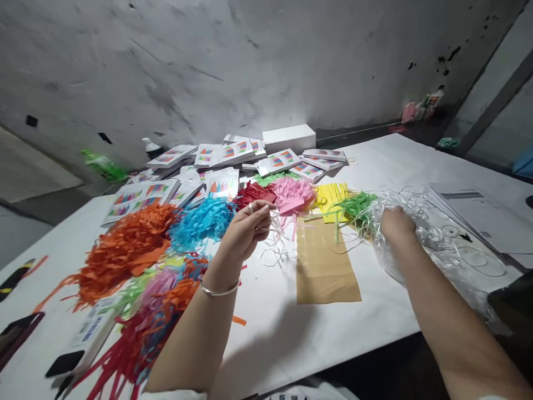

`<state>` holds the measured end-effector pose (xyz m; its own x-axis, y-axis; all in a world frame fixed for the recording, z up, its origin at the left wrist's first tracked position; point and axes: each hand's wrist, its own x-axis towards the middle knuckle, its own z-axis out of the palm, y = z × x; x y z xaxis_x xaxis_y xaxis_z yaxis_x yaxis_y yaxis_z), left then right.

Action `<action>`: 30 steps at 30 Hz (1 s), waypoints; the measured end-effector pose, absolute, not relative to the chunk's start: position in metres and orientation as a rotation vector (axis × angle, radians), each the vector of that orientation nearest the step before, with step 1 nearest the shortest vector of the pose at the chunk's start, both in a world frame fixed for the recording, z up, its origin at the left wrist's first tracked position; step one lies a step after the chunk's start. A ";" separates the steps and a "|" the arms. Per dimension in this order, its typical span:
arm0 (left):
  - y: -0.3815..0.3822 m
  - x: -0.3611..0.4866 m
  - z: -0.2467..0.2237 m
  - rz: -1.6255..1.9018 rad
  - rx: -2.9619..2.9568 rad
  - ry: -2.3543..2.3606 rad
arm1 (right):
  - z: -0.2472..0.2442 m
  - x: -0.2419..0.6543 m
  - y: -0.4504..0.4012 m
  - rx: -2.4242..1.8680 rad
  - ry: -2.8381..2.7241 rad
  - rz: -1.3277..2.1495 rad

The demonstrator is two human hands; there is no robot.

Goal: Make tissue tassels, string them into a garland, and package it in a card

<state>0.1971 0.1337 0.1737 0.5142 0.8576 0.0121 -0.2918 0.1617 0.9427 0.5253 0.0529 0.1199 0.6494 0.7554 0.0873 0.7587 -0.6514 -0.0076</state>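
Note:
My left hand [250,228] is pinched closed in mid-air above the table, thumb against fingers, with thin white strings [280,253] hanging from it. To the right, my right hand [397,223] is curled into a clear plastic bag [389,261] that holds tangled white string [420,208]; its fingertips are hidden. Between both hands lies a flat brown paper sheet [327,266]. Behind it sit bundles of fringed tissue paper: pink [293,194], yellow [332,200], green [358,206] and dark red [253,193].
Orange tissue fringe [129,247], blue fringe [204,222] and a mixed-colour bundle [156,316] lie at left. Printed flat packs [233,153] and a white box [289,138] stand along the wall. White envelopes [478,214] lie at right. A green bottle [104,165] lies back left.

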 end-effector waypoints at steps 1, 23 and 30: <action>0.131 0.195 0.173 0.877 1.122 0.626 | 0.124 0.510 0.048 -2.768 -1.341 -0.137; 0.155 0.160 0.113 0.623 1.717 1.062 | 0.064 0.351 0.005 -1.110 -0.773 0.990; 0.045 0.139 0.082 0.595 1.652 0.838 | 0.062 0.298 -0.011 -1.131 -0.774 0.950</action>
<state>0.1385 0.0449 0.0821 0.6186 0.7843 -0.0464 0.2151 -0.1123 0.9701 0.2982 -0.0108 0.0617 0.4083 0.9121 0.0383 -0.2219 0.1398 -0.9650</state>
